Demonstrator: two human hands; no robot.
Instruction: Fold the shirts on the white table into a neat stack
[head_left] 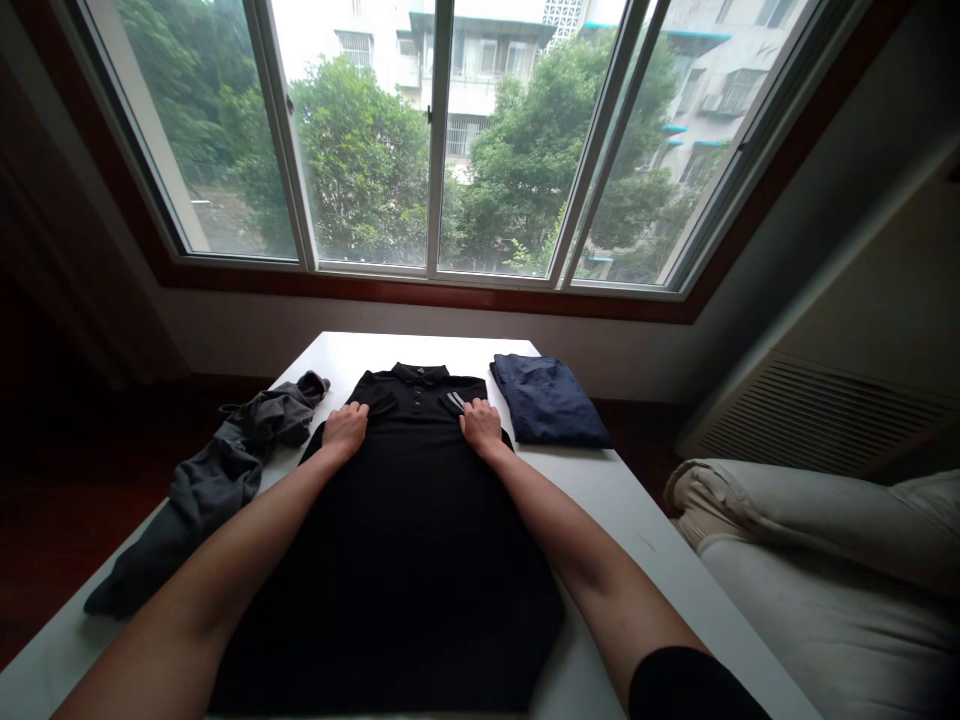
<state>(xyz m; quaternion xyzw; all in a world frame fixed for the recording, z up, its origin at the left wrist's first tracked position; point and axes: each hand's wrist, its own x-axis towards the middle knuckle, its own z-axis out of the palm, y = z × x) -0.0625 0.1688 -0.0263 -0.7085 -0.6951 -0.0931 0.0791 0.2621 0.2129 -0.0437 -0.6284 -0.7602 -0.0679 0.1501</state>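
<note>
A black polo shirt [409, 540] lies spread face up on the white table, its collar at the far end and its hem close to me. Both short sleeves are turned inward across the chest. My left hand [346, 428] is closed on the left sleeve, fingers curled over the cloth. At the other side, my right hand [481, 424] grips the right sleeve, whose cuff shows pale stripes. The undersides of my fingers are hidden, so how much fabric each one pinches cannot be seen.
Left of the shirt, crumpled grey clothing [225, 470] hangs over the edge of the white table [637, 540]. A folded navy garment [551, 400] rests at the right edge. A pale sofa [825, 560] stands on the right, and a window [435, 150] is beyond the table.
</note>
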